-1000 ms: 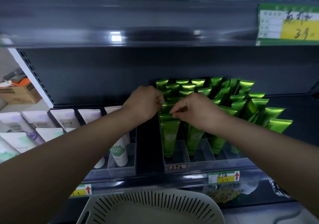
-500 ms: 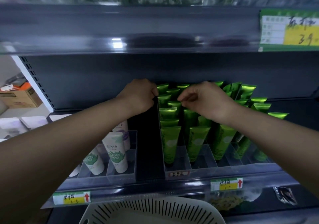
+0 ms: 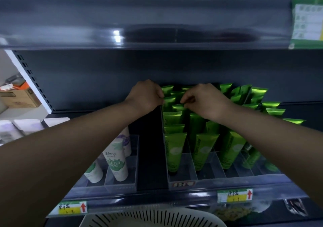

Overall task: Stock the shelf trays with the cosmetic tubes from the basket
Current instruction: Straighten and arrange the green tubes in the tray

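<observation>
Several shiny green cosmetic tubes (image 3: 174, 148) stand upside down in rows in a clear divided shelf tray (image 3: 209, 176). My left hand (image 3: 145, 95) has its fingers curled at the back left of the tray and pinches the crimped top of a green tube (image 3: 168, 101) in the leftmost row. My right hand (image 3: 204, 101) is curled over the back of the neighbouring row, its fingertips pinching the top of another green tube (image 3: 180, 107). The white slotted basket (image 3: 153, 218) sits at the bottom edge below the shelf; its inside is out of view.
A second clear tray (image 3: 122, 183) to the left holds white tubes (image 3: 116, 164) with green and purple prints. A dark gap separates the two trays. Price labels (image 3: 235, 195) hang on the shelf edge. The upper shelf (image 3: 157, 25) overhangs closely. A cardboard box (image 3: 19, 97) sits at far left.
Both hands have moved from the middle of the green rows toward the back of the tray. The view has shifted closer and slightly left.
</observation>
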A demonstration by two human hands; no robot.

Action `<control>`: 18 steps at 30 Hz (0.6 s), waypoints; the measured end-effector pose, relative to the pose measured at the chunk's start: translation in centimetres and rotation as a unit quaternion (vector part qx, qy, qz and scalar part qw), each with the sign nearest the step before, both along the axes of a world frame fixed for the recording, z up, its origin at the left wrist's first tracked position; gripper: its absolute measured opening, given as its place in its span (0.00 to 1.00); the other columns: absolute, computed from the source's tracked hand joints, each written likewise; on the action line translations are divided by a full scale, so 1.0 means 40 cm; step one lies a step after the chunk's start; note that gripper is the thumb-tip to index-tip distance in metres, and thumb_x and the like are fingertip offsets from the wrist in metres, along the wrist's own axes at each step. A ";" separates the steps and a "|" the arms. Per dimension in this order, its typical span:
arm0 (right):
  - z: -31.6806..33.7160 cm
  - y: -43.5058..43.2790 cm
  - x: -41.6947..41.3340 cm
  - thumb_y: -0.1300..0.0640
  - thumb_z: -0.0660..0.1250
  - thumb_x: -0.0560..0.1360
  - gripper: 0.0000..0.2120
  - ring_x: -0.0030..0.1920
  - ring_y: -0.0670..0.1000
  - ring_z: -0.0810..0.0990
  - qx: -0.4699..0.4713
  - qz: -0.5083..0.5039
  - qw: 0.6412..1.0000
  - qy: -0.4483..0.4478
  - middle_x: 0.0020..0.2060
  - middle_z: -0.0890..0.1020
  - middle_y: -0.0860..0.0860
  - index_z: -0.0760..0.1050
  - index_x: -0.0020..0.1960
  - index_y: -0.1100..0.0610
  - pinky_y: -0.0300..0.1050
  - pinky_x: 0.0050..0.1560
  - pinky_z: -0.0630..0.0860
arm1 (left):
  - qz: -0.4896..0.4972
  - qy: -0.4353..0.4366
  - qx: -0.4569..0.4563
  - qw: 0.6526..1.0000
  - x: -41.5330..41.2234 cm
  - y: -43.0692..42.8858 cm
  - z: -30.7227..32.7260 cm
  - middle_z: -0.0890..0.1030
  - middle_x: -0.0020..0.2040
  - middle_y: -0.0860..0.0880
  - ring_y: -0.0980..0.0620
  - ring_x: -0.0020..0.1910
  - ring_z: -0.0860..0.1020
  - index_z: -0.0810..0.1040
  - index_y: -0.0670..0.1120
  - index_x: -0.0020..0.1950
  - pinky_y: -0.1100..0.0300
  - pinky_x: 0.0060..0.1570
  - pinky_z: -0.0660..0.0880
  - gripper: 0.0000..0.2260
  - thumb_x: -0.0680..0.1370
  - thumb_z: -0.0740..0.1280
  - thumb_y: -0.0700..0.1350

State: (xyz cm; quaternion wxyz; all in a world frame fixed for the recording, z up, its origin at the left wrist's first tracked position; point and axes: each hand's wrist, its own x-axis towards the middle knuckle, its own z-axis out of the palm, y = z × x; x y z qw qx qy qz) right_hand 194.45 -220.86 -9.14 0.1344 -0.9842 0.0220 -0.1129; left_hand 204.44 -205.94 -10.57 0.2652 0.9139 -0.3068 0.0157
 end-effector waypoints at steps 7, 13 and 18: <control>-0.011 -0.003 0.018 0.62 0.69 0.73 0.08 0.45 0.44 0.77 0.003 -0.003 1.000 0.011 0.48 0.84 0.52 0.83 0.51 0.57 0.31 0.47 0.68 | -0.025 0.000 -0.014 1.000 0.015 0.004 -0.012 0.79 0.36 0.54 0.60 0.35 0.74 0.83 0.46 0.44 0.70 0.40 0.67 0.03 0.72 0.71 0.42; -0.015 -0.004 0.026 0.61 0.70 0.72 0.07 0.43 0.42 0.76 0.035 -0.017 0.999 0.012 0.46 0.84 0.50 0.83 0.49 0.55 0.31 0.46 0.69 | -0.044 0.003 -0.021 0.999 0.021 -0.005 -0.010 0.79 0.36 0.52 0.56 0.38 0.77 0.83 0.44 0.45 0.68 0.42 0.70 0.04 0.72 0.70 0.39; -0.013 0.008 0.032 0.60 0.69 0.73 0.06 0.43 0.41 0.75 0.050 -0.016 0.999 0.013 0.46 0.84 0.49 0.84 0.48 0.55 0.27 0.42 0.65 | -0.052 -0.031 -0.001 0.998 0.021 -0.001 -0.007 0.81 0.41 0.51 0.58 0.41 0.76 0.83 0.44 0.49 0.70 0.43 0.68 0.06 0.74 0.69 0.39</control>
